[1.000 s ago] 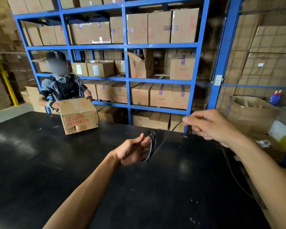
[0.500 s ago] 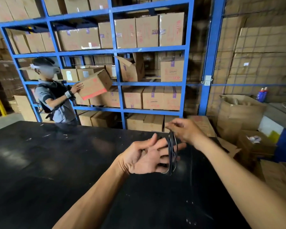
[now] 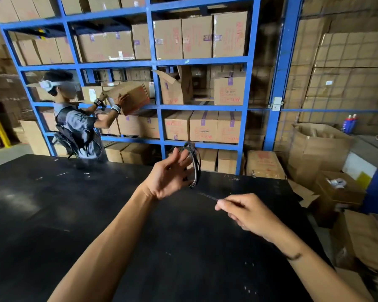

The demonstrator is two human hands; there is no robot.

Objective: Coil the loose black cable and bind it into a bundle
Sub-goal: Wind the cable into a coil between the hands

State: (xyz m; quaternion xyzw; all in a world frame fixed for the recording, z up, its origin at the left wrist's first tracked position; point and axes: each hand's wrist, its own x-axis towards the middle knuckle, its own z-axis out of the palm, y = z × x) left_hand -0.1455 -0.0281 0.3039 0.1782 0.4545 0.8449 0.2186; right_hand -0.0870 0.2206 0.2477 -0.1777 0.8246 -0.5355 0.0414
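Observation:
Several loops of the black cable (image 3: 194,165) hang upright around the fingers of my left hand (image 3: 169,176), which is raised palm up above the black table (image 3: 74,214). The fingers are spread with the coil draped over them. Lower and to the right, my right hand (image 3: 247,213) pinches the loose strand of the cable between thumb and fingers. A short blurred length of that strand runs from the pinch toward the coil. Past the right hand the rest of the cable is hidden.
A blue shelf rack (image 3: 157,83) full of cardboard boxes stands behind the table. A person (image 3: 74,125) at the left lifts a box (image 3: 129,97) toward the shelf. Open cartons (image 3: 319,147) crowd the floor at the table's right edge.
My right hand has left the top of the coil and dropped down to the right, drawing the strand out. My left hand stays up with the loops. The person raised the box higher.

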